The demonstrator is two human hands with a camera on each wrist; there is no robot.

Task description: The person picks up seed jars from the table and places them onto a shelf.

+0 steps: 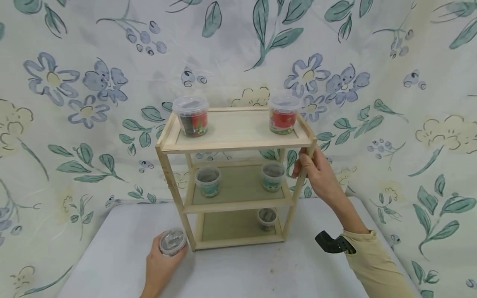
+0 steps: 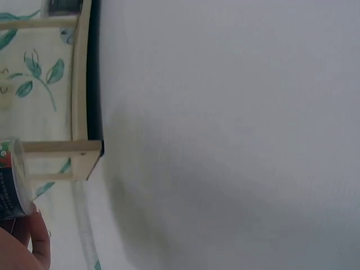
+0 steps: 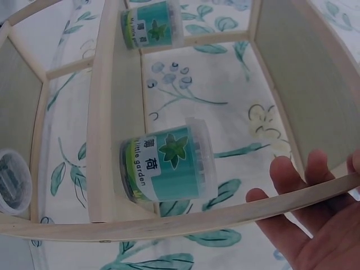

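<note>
A three-tier wooden shelf rack (image 1: 223,146) stands on the white table. My right hand (image 1: 316,169) grips its right front upright just under the top tier; in the right wrist view the fingers (image 3: 287,174) wrap that wooden post. At the rack's lower left, my left hand (image 1: 164,263) holds a small plastic tub (image 1: 173,242) with a clear lid. In the left wrist view, only part of this tub (image 2: 12,185) shows, with a dark label and some red and green. The left hand (image 2: 22,244) is mostly cut off there.
Two red-labelled lidded tubs (image 1: 191,118) (image 1: 284,116) stand on the top tier. Green-labelled mint tubs (image 1: 208,182) (image 3: 166,166) sit at both ends of the middle tier. Another tub (image 1: 267,219) is at the bottom tier's right. A floral cloth (image 1: 372,82) hangs behind the table (image 1: 298,265).
</note>
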